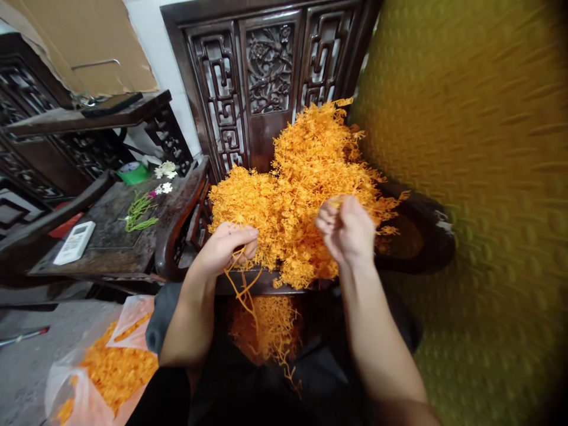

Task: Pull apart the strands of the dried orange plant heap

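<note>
A large heap of bright orange, thin-branched plastic-looking sprigs (306, 177) fills the seat of a dark carved wooden chair (270, 133). My left hand (228, 245) is closed at the heap's front left, gripping orange stems (245, 290) that dangle below the fingers. Over the right part of the heap, my right hand (348, 228) is pinched and slightly blurred. A bit of orange shows at its fingertips; the rest of that piece is hidden. More orange strands (270, 325) lie low between my legs, under the chair's front edge.
To the left, a wooden side table (115, 254) bears a white remote control (74, 242), a green tape roll (134, 173), green stems (141, 212) and white flowers (165, 170). An open plastic bag (57, 378) of orange pieces sits on the floor. A yellow textured surface (479, 177) rises at right.
</note>
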`<state>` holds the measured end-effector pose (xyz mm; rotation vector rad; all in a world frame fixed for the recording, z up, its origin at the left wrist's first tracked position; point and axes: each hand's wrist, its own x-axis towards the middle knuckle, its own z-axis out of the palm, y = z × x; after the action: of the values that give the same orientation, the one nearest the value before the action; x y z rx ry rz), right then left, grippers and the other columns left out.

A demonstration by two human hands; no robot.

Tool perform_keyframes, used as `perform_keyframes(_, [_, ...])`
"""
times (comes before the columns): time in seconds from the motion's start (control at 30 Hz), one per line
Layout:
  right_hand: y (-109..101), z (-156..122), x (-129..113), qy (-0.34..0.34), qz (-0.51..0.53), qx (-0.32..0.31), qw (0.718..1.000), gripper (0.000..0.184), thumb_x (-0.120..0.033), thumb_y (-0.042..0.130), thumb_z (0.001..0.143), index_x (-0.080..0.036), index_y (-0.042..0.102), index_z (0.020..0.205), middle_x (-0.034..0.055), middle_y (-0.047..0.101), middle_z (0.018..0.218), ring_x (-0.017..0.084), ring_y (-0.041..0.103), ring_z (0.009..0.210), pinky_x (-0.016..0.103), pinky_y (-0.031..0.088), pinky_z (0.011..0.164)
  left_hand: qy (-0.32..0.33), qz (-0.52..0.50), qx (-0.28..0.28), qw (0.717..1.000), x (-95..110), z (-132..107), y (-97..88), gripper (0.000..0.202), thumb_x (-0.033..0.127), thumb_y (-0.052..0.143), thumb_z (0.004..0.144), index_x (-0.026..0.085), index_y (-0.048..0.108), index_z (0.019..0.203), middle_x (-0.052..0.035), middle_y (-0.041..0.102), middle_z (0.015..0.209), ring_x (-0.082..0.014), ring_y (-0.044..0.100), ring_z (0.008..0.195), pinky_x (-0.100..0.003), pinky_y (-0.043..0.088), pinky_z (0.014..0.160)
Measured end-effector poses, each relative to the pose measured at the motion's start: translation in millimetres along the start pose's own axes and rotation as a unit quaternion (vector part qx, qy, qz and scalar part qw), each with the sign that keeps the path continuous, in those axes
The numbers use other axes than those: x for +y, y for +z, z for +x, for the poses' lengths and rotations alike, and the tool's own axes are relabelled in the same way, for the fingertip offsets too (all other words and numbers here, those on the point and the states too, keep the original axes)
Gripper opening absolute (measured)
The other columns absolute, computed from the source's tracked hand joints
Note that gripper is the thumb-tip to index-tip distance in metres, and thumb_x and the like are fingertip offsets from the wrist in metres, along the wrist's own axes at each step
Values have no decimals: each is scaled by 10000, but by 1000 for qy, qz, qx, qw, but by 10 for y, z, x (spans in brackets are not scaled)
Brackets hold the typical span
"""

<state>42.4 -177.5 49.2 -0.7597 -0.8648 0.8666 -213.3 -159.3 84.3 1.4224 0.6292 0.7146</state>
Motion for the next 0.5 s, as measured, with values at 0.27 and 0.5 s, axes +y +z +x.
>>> perform_keyframes(0.27, [345,-189,271,154,76,-90,981,472,-521,865,758,-234,560,976,-40,575,784,67,435,551,177,168,405,-77,-39,-90,992,-130,149,66,556,435,626,942,198,500,455,11,401,385,-94,359,394,-283,206,465])
perform_keyframes(0.5, [233,-197,120,228,5,-264,937,626,-763,591,907,-243,684,1242,-61,418,693,73,326,512,228,159,440,-141,-34,-182,973,-218,214,-15,546,457,634,928,206,505,461,2,412,381,-100,354,382,-281,246,441])
